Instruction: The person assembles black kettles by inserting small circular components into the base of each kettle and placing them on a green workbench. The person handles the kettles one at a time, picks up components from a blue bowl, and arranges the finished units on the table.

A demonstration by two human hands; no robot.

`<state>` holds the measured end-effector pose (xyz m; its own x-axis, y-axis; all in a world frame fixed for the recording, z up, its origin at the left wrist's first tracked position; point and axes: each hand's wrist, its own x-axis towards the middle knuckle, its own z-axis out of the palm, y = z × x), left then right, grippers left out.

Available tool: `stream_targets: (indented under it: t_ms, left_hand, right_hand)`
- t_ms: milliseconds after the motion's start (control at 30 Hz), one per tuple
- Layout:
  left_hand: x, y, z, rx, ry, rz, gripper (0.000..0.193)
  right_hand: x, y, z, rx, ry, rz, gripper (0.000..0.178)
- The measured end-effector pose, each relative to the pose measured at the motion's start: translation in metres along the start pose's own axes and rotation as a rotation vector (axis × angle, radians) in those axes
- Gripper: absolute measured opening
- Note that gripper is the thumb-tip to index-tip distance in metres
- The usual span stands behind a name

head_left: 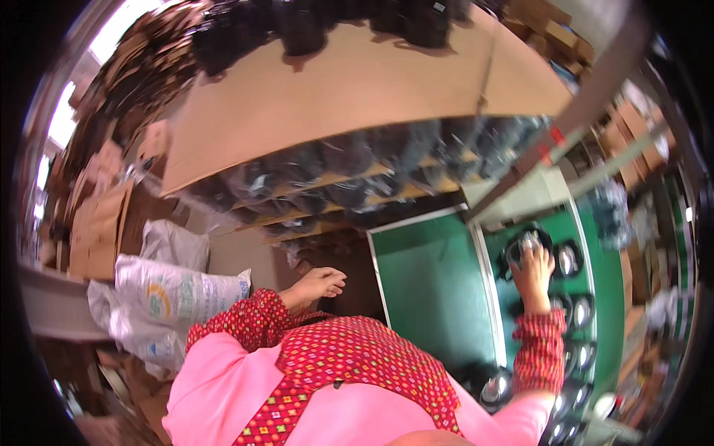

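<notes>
On the right, my right hand reaches over the green work surface, its fingers closed over a black round part with a shiny metal centre. The fingers cover some of that part, and its exact kind I cannot make out. Another black part with a silvery dome lies just right of it, and several similar ones line up toward me. My left hand hangs in front of my body, away from the parts. Its fingers are curled together, with nothing visible in them.
A cardboard-topped stack of plastic-wrapped black parts stands ahead, more black pieces on top. White sacks and flattened cardboard lie left. A metal post slants past the green table. Cartons and shelves are at right.
</notes>
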<state>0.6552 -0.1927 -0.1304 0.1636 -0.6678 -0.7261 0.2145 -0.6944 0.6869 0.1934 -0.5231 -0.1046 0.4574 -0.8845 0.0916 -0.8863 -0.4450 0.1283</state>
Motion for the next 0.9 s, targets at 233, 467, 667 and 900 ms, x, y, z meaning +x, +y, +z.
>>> stream_targets:
  t_ms: [233, 467, 667, 900]
  left_hand:
    - [-0.079, 0.084, -0.050, 0.681, -0.143, 0.462, 0.044]
    - [-0.199, 0.198, -0.169, 0.667, -0.403, 0.550, 0.046]
    - [-0.219, 0.264, -0.322, 0.571, -0.023, 0.967, 0.035]
    - [-0.062, 0.395, -0.442, 0.332, 0.560, 1.182, 0.076]
  right_hand:
    - [-0.001, -0.102, -0.117, 0.437, -0.263, -0.297, 0.040]
    - [0.055, -0.236, -0.230, 0.770, -0.228, -0.452, 0.034]
    - [0.164, -0.385, -0.308, 0.975, 0.156, -0.501, 0.057]
    - [0.371, -0.547, -0.318, 0.717, 0.779, -0.265, 0.112]
